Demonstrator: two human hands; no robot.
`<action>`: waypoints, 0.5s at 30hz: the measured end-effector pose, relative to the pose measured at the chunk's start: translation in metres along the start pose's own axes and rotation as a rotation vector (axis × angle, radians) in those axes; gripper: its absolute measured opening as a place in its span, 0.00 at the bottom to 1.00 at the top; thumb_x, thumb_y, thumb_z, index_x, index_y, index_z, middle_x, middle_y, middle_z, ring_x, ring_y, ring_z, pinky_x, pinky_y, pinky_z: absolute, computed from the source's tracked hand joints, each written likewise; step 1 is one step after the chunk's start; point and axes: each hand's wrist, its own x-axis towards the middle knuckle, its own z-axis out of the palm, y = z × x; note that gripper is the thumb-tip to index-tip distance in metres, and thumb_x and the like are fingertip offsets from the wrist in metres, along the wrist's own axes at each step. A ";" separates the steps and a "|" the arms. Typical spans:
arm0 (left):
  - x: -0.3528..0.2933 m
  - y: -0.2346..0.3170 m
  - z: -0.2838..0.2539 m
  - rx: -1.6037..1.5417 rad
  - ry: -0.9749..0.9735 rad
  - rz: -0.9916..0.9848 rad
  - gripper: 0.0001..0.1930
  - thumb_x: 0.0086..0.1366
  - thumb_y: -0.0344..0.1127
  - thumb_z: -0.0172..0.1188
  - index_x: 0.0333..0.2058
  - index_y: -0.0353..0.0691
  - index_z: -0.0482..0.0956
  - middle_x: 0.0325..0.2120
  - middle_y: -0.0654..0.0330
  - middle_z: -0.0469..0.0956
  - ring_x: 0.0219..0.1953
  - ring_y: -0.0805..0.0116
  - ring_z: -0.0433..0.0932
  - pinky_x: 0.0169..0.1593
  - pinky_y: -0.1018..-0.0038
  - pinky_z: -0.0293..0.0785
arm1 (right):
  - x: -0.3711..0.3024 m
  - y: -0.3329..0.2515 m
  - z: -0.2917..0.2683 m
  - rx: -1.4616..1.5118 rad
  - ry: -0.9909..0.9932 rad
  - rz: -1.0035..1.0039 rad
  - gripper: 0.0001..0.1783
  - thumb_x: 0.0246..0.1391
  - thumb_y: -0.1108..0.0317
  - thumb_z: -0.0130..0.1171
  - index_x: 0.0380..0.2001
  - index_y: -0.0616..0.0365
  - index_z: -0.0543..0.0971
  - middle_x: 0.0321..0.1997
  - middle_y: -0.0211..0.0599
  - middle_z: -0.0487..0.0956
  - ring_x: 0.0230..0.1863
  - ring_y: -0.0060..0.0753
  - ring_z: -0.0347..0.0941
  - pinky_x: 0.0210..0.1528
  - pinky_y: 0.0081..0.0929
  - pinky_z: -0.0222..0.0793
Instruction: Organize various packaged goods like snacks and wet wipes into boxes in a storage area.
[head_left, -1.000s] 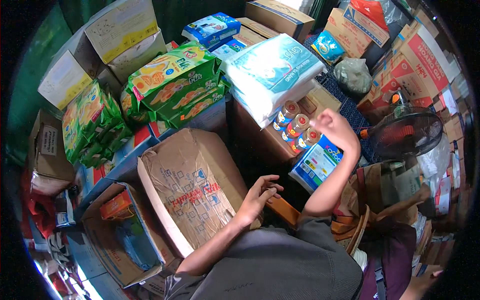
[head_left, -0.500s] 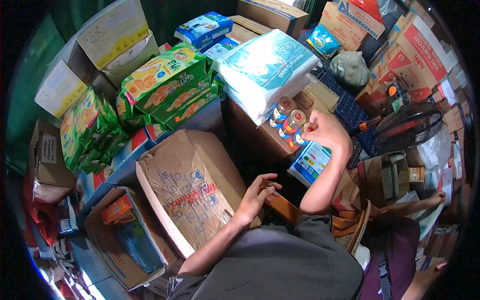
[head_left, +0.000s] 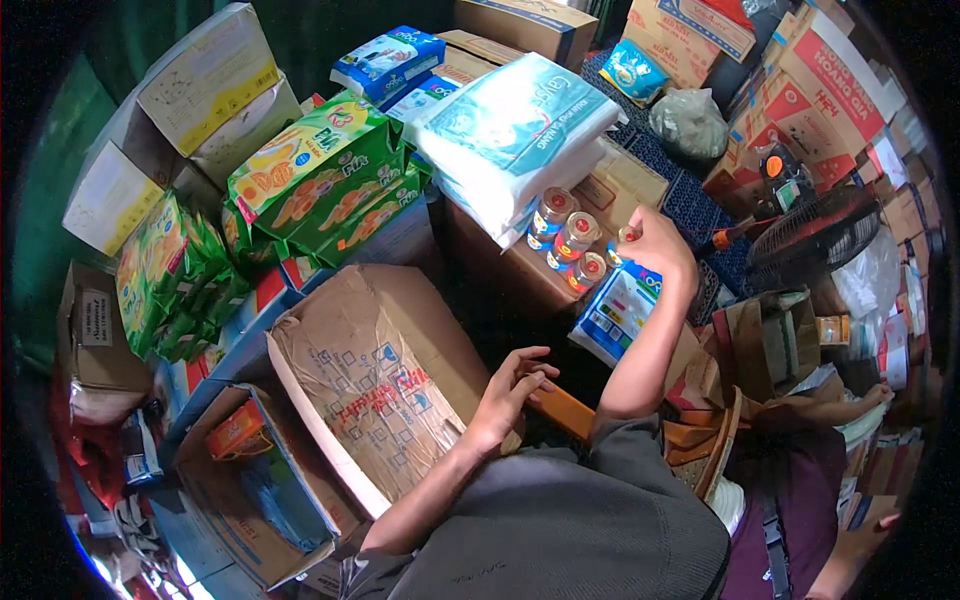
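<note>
My right hand [head_left: 655,245] pinches a small jar with a red-marked lid [head_left: 627,236], mostly hidden behind the fingers. Just left of it, several matching jars [head_left: 578,234] with blue and red labels stand grouped on a brown carton. Below my right wrist lies a blue-and-white package [head_left: 617,312]. My left hand [head_left: 512,392] is empty, its fingers loosely spread and slightly bent, beside the right edge of a large taped cardboard box [head_left: 370,370]. Behind the jars sits a big white-and-teal plastic-wrapped pack [head_left: 525,125].
Green snack packs [head_left: 315,180] are piled at the left. An open box [head_left: 250,490] at lower left holds an orange packet. A black fan [head_left: 815,240] stands right, near stacked cartons [head_left: 800,110]. Another person in purple [head_left: 785,500] sits close on my right.
My right hand has shifted slightly right and up, away from the grouped jars, with a jar at its fingertips. My left hand stays nearly still. The whole view has shifted a little.
</note>
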 end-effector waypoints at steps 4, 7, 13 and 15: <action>0.000 0.000 -0.001 0.014 0.006 -0.010 0.23 0.77 0.36 0.51 0.67 0.40 0.66 0.54 0.55 0.79 0.53 0.70 0.78 0.54 0.73 0.75 | 0.013 0.011 0.016 -0.058 -0.011 -0.051 0.25 0.41 0.66 0.75 0.41 0.68 0.77 0.39 0.55 0.84 0.42 0.48 0.83 0.44 0.38 0.79; 0.000 0.000 -0.002 0.021 0.007 -0.021 0.22 0.78 0.36 0.51 0.67 0.40 0.66 0.54 0.55 0.79 0.53 0.70 0.78 0.54 0.73 0.75 | 0.022 0.016 0.024 0.037 -0.196 0.017 0.26 0.40 0.63 0.75 0.39 0.68 0.79 0.35 0.56 0.84 0.39 0.51 0.84 0.45 0.38 0.78; 0.001 -0.005 -0.003 0.007 -0.003 -0.006 0.23 0.78 0.37 0.52 0.67 0.40 0.66 0.54 0.55 0.79 0.52 0.70 0.79 0.53 0.73 0.76 | 0.029 0.036 0.033 0.271 -0.272 0.078 0.26 0.46 0.64 0.76 0.44 0.70 0.80 0.34 0.51 0.85 0.31 0.34 0.83 0.33 0.33 0.79; 0.001 -0.006 -0.004 0.006 -0.005 0.008 0.23 0.78 0.37 0.52 0.67 0.40 0.66 0.54 0.55 0.79 0.52 0.69 0.79 0.53 0.72 0.76 | 0.032 0.044 0.034 0.422 -0.371 0.135 0.14 0.58 0.75 0.70 0.44 0.70 0.79 0.40 0.43 0.85 0.40 0.29 0.84 0.41 0.27 0.84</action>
